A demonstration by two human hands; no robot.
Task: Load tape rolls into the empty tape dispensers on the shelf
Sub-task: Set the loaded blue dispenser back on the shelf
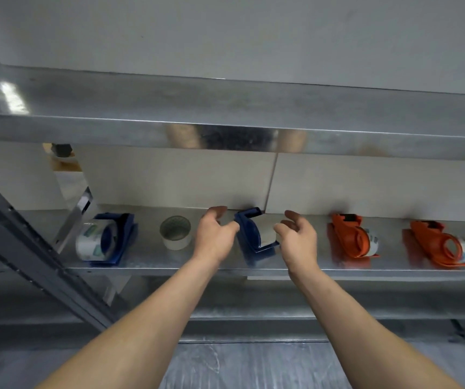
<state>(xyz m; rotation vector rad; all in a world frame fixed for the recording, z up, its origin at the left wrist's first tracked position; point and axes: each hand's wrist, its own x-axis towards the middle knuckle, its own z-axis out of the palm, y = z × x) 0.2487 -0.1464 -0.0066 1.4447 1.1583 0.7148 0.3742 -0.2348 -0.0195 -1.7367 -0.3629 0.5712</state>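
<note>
Blue dispenser (pixel 255 234), middle shelf (pixel 169 269): long axis 12-to-6; left hand (pixel 214 237) at 9, right hand (pixel 298 240) at 3, equally near, fingers spread, empty.

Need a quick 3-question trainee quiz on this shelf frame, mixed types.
1. How many tape dispensers sit on the shelf?
2. True or false: the loose tape roll stands between the two blue dispensers.
3. Which dispenser do the hands flank? A) left blue B) middle blue C) an orange one

Key:
1. Four: left blue dispenser, middle blue dispenser, two orange dispensers.
2. True.
3. B; left hand and right hand are open beside it.
</note>
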